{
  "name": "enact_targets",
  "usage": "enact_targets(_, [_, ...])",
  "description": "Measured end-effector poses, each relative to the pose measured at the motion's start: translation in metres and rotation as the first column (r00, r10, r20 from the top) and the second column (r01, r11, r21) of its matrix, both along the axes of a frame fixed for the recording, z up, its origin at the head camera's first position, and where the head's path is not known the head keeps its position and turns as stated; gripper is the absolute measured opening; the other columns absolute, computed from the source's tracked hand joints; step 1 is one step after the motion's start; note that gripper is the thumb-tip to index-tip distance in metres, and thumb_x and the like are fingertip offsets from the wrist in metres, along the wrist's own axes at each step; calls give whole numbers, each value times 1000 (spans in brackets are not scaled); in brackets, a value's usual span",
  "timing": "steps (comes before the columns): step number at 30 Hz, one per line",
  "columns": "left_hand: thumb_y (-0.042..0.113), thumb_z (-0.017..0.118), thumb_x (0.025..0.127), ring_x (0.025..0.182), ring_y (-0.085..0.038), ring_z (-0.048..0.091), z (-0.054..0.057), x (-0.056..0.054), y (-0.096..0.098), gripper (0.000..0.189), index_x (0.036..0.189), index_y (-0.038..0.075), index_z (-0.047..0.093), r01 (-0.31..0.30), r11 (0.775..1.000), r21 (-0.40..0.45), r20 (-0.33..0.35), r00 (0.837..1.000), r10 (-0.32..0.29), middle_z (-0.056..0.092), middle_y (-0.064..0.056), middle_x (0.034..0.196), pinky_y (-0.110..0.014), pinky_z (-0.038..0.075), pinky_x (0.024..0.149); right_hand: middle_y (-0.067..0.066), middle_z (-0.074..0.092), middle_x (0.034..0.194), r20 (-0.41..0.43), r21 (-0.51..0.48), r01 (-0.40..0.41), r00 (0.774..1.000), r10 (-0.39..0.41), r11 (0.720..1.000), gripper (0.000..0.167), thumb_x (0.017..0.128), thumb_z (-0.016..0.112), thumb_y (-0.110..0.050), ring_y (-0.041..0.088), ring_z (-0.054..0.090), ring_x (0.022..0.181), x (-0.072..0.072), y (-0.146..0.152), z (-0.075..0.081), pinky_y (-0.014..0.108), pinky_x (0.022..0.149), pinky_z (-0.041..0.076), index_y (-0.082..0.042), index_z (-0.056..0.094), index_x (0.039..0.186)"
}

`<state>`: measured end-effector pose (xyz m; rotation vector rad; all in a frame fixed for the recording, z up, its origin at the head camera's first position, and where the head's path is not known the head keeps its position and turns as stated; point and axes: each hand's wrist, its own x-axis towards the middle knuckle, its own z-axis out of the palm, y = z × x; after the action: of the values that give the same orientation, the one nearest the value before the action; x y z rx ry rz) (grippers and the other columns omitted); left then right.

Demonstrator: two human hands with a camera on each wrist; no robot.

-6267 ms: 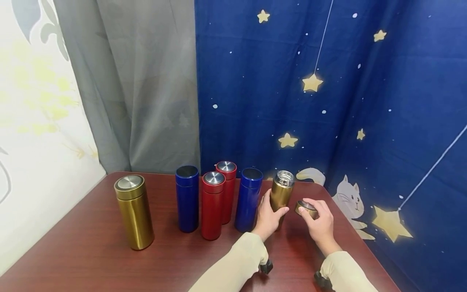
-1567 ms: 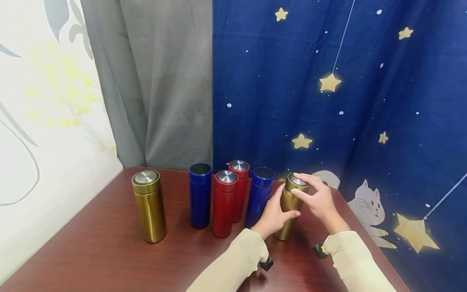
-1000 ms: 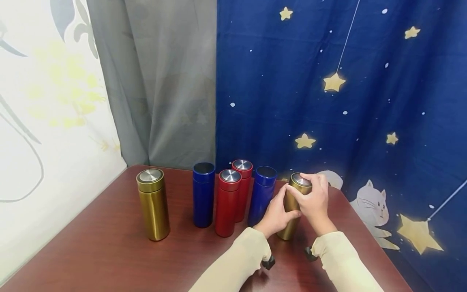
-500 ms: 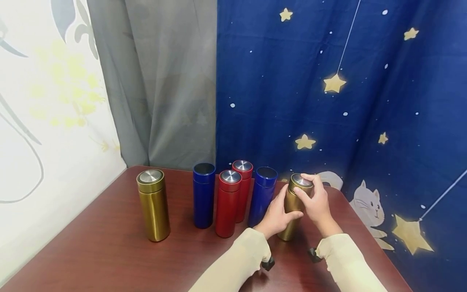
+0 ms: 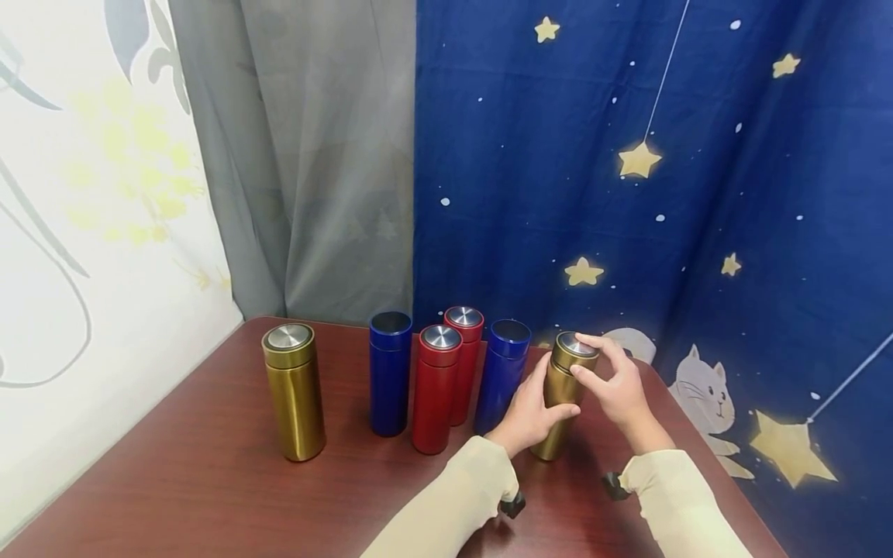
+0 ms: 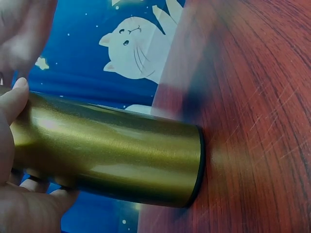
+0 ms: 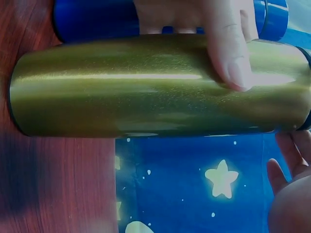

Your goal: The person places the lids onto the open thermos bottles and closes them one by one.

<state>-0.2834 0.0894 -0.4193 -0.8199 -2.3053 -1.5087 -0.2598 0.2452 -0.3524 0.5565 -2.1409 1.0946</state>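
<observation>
A gold thermos bottle stands upright at the right of the table, its gold lid with a silver top seated on the mouth. My left hand grips the body from the left, thumb across the near side. At the top, my right hand holds the lid between thumb and fingers. The left wrist view shows the bottle's lower body with its dark base rim at the tabletop. Beyond the bottle in the right wrist view is a blue thermos.
Just left of my left hand stands a blue thermos. Two red thermoses, one in front and one behind, are beside it. Farther left are another blue thermos and a second gold thermos. Curtains hang behind the table.
Earlier the bottle was uncapped and my right hand held the lid beside it. Now the lid is on the bottle. Lately the right hand has rotated around the lid; the left kept its grip.
</observation>
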Motion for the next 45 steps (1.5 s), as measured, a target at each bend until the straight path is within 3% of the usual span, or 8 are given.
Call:
enact_targets(11, [30,80,81,118,-19,54,3,3,1,91,153,19,26,-3,1000,-3,16,1000,3,51,-4,140,-36,43,102,12,62,100,-174,0,98,980,-97,995,51,65,86,-5,18,48,97,-11,-1,-11,25,86,34,-3,67,112])
enact_targets(16, [32,79,82,120,-20,54,2,4,0,91,153,16,25,-13,1000,-8,14,1000,13,49,-6,143,-37,42,102,12,59,92,-280,24,178,946,-165,984,51,63,88,-17,28,46,91,-14,-9,-12,35,80,34,-2,67,107])
enact_targets(23, [33,79,82,126,-22,50,2,5,0,93,154,14,24,-26,999,-33,19,999,26,46,-7,146,-37,40,105,17,55,84,-421,4,292,868,-263,956,59,62,82,-41,40,43,83,-16,-19,-12,47,75,30,1,64,100])
enact_targets(27, [32,79,82,126,-23,50,2,5,1,93,154,13,23,-32,999,-42,10,999,32,46,-8,145,-38,40,105,18,54,89,-385,10,323,875,-294,946,63,62,85,-39,40,43,87,-14,-21,-12,48,77,30,2,61,102])
enact_targets(31, [33,79,82,125,-23,50,3,6,1,93,154,14,24,-29,999,-37,-1,1000,29,47,-8,144,-38,40,104,20,52,106,-215,1,235,949,-229,972,66,64,88,-25,34,44,100,-11,-20,-12,38,84,34,4,52,111])
enact_targets(34, [33,79,82,123,-22,52,3,6,1,92,153,14,25,-16,999,-30,-15,1000,16,49,-8,142,-37,42,103,20,46,125,-47,-93,35,998,-39,995,66,73,81,-9,24,45,111,-9,-16,-10,22,91,36,4,43,126])
enact_targets(39, [32,80,81,119,-19,54,3,6,1,90,152,17,27,-3,1000,-15,-29,1000,2,53,-5,137,-36,43,102,14,44,139,61,-206,-255,960,272,945,66,82,60,11,13,46,119,-9,-7,-2,15,95,36,2,37,143])
enact_targets(45, [32,80,81,114,-16,56,4,4,0,89,151,20,28,-5,1000,-6,-26,1000,5,56,-4,132,-34,44,99,3,61,124,46,-185,-335,936,349,924,52,78,53,15,10,55,107,-11,0,1,18,85,43,8,53,130])
